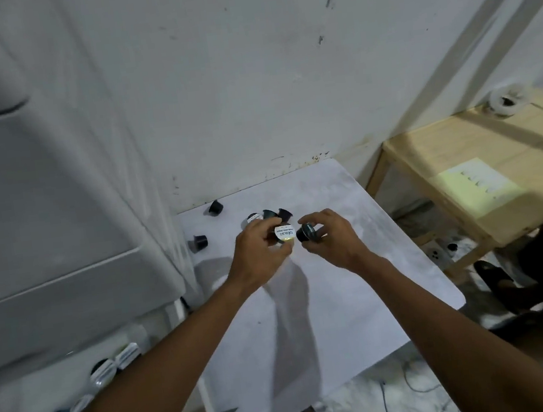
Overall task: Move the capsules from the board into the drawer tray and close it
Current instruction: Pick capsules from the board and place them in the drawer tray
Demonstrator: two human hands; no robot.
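Over the white board [327,302], the left hand [258,250] pinches a white-lidded capsule [284,233] and the right hand [331,237] pinches a dark capsule [306,232]. 5 loose capsules [199,242] lie just behind them on the board. The drawer tray [45,384], at lower left, holds more.

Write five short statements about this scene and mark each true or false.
1. The left hand holds a white-lidded capsule. True.
2. The right hand is empty. False: it pinches a dark capsule.
3. The board has no capsules left lying on it. False: loose capsules lie near the far edge of the white board.
4. A wooden table stands to the right of the board. True.
5. Stored capsules already sit in the drawer tray. True.
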